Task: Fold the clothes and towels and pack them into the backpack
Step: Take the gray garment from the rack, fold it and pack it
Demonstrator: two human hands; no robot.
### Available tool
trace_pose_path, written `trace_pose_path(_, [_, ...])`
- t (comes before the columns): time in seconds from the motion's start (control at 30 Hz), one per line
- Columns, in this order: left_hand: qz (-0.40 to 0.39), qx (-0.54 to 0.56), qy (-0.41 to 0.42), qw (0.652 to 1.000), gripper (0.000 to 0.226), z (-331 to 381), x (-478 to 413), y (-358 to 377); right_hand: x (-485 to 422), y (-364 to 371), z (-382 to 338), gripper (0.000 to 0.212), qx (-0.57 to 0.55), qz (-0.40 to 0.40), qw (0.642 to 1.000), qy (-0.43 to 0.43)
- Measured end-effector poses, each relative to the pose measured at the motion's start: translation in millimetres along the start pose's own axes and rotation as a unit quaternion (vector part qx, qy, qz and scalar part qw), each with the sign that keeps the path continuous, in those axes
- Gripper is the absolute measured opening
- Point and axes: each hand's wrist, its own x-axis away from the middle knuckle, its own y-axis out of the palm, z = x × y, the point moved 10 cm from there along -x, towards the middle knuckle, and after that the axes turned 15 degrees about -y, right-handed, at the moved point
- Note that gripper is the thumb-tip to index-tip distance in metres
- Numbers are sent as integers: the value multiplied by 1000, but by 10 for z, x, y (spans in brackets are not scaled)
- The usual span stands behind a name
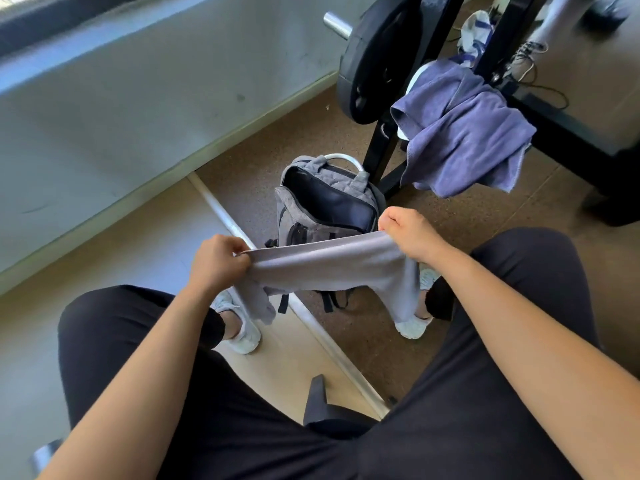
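Observation:
A small grey cloth [332, 265] is stretched flat between my two hands above my knees, its ends drooping down. My left hand [218, 261] pinches its left edge and my right hand [408, 233] grips its right edge. Just beyond the cloth a grey backpack [304, 206] stands upright on the floor with its main compartment unzipped and dark inside; its lower part is hidden behind the cloth. A purple-blue towel [464, 133] hangs crumpled over a black frame at the upper right.
A black weight plate [374, 60] on a barbell stands on the black rack [384, 154] behind the backpack. A white and blue garment [476, 32] lies farther back. I sit with black-trousered legs apart, white shoes [242, 330] on the floor. A wall runs along the left.

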Motion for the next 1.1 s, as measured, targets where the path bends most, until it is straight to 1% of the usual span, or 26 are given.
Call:
trace_pose_path(0.1, [40,-62,-48,996,22,-160,-54,17,67,93,-5,35,-12,-66,998,-3])
trace_pose_path(0.17, [59,-70,-84,992,28,-307,-99,4,98,24,17,44,4,-99,995,-8])
trace_pose_path(0.2, [65,-61,-106,990,31,-383,-117,-8,102,-43,41,47,15,-101,995,-15])
trace_pose_path(0.23, [71,-44,-127,988,32,-455,-140,-21,92,-134,79,48,23,-85,996,-20])
trace_pose_path(0.33, [76,-4,-152,985,28,-515,-143,-15,68,-435,262,51,53,26,998,-4])
trace_pose_path(0.37, [68,5,-148,987,29,-495,-145,17,71,-470,307,53,71,44,996,11])
trace_pose_path(0.43, [37,43,-140,989,30,-453,-155,116,107,-423,352,52,87,36,994,60])
trace_pose_path(0.47, [11,86,-143,986,28,-445,-165,189,133,-371,404,47,61,37,993,98])
trace_pose_path(0.5, [-26,152,-149,977,22,-435,-175,279,178,-301,462,39,2,44,988,145])
trace_pose_path(0.53, [-69,223,-157,960,17,-412,-161,372,223,-198,534,36,-86,54,975,195])
trace_pose_path(0.6, [-168,331,-164,914,15,-277,-49,557,300,73,547,48,-279,47,924,259])
trace_pose_path(0.63, [-211,358,-155,896,16,-164,33,617,326,177,477,48,-351,40,897,266])
trace_pose_path(0.7, [-268,391,-118,872,18,104,223,656,355,337,281,41,-434,18,862,259])
trace_pose_path(0.73, [-288,411,-96,859,17,242,315,660,354,404,171,38,-457,6,855,247])
trace_pose_path(0.8, [-325,450,-55,830,17,498,510,672,336,504,-43,32,-478,-7,852,216])
trace_pose_path(0.9, [-372,475,-14,798,30,823,817,755,328,694,-321,33,-489,-50,853,175])
trace_pose_path(0.97, [-388,492,-14,780,39,965,961,824,338,793,-491,33,-491,-92,854,145])
trace_pose_path(1.03, [-381,524,-45,761,46,984,963,881,334,834,-606,35,-483,-126,860,109])
trace_pose_path(1.1, [-362,542,-68,755,55,929,876,908,330,867,-654,45,-446,-162,878,69])
